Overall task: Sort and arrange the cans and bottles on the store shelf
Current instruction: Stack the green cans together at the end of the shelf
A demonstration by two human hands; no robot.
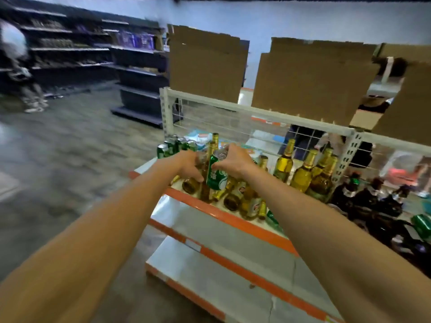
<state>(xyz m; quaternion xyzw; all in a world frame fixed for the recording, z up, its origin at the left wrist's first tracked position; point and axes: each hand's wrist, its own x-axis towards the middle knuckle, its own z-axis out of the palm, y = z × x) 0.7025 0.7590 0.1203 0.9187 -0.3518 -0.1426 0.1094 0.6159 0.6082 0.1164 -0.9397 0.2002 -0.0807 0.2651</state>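
Note:
A green can (215, 176) is held upright over the top shelf (233, 219), with my right hand (233, 160) gripping it from above and the side. My left hand (187, 165) is just left of it, fingers curled on another can or bottle that it mostly hides. Under my hands several gold-capped amber bottles (238, 197) lie on their sides in a heap. Several green cans (173, 146) stand grouped at the shelf's far left corner. Upright yellow-green bottles (303, 170) stand in a row at the back right.
A white wire-mesh back panel (256, 127) closes the shelf behind, with cardboard sheets (312, 80) above it. Two lower white shelves with orange edges (233, 264) jut out below. Dark bottles and a green can (422, 226) lie at the right. Dark shelving and a person stand far left.

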